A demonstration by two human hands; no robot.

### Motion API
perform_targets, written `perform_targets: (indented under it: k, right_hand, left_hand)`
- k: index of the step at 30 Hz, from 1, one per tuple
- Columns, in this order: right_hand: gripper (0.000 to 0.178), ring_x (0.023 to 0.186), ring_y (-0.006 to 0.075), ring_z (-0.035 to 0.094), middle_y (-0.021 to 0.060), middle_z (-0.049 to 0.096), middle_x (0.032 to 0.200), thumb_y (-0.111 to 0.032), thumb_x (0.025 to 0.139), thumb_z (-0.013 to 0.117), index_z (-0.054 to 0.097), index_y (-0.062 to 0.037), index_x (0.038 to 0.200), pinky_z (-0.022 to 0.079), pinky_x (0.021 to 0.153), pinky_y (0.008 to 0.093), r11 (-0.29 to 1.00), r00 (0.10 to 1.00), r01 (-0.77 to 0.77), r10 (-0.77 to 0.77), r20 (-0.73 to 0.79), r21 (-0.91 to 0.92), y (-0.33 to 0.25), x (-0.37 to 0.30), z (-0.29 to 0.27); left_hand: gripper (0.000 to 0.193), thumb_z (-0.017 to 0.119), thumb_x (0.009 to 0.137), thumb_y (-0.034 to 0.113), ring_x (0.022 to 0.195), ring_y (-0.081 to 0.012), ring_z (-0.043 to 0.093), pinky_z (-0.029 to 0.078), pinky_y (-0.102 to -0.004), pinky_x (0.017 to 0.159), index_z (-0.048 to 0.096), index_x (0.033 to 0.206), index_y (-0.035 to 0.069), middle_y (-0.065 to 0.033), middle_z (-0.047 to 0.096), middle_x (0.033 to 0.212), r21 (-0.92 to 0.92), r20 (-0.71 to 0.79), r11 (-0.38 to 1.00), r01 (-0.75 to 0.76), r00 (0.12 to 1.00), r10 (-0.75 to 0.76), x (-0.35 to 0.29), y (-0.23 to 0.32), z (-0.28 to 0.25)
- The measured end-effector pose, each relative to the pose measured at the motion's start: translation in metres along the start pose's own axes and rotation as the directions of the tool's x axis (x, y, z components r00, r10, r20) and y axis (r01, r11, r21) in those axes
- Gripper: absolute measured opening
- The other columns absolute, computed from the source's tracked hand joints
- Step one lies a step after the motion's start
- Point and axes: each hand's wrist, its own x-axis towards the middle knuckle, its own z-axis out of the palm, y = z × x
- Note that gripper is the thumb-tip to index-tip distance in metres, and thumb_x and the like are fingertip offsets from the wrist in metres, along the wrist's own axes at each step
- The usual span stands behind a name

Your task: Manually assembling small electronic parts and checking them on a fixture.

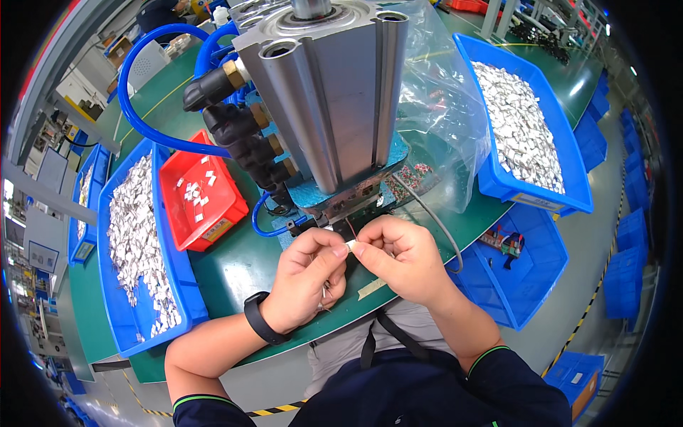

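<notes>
Between the fingertips of both hands is a small white part with a thin wire lead (351, 244), just in front of the press. My left hand (307, 274), with a black band on its wrist, pinches it from the left, and more thin leads poke out under the curled fingers. From the right, the thumb and forefinger of my right hand (400, 257) close on the same part. Over them stands a pneumatic press with a large silver cylinder (331, 99). Its lower tooling (348, 206) is partly hidden behind my fingers.
Left on the green table (235, 281) stand a blue bin (188, 285) of white parts and a red tray (231, 203) with several pieces. Another full blue bin (501, 181) is at the right, above a lower blue bin (526, 277). Blue air hoses (128, 92) loop beside the press.
</notes>
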Motion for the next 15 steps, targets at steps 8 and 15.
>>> perform_targets:
  k: [8,15]
  right_hand:
    - [0.012,0.051,0.0052,0.048,0.0056,0.057,0.075,-0.004,0.085,0.06,0.055,-0.0002,0.096,0.03,0.038,0.0179,0.78,0.937,-0.345,0.32,0.141,0.522,-0.011,0.007,-0.001]
    - [0.012,0.051,0.0059,0.049,0.0049,0.059,0.072,-0.006,0.084,0.062,0.06,0.0,0.094,0.033,0.041,0.0182,0.908,0.962,-0.264,0.223,0.158,0.325,0.0,-0.001,0.005]
  left_hand:
    - [0.014,0.047,0.097,0.018,0.041,-0.0094,0.038,0.028,-0.0229,0.036,0.049,0.099,0.004,-0.0049,0.046,0.063,-0.038,0.006,0.999,0.038,0.999,-0.038,0.0,0.002,-0.001]
    - [0.027,0.041,0.099,0.031,0.041,-0.0116,0.041,0.029,-0.0229,0.035,0.049,0.1,0.005,-0.0082,0.049,0.067,-0.03,0.025,0.999,0.038,0.999,-0.037,0.001,0.003,-0.001]
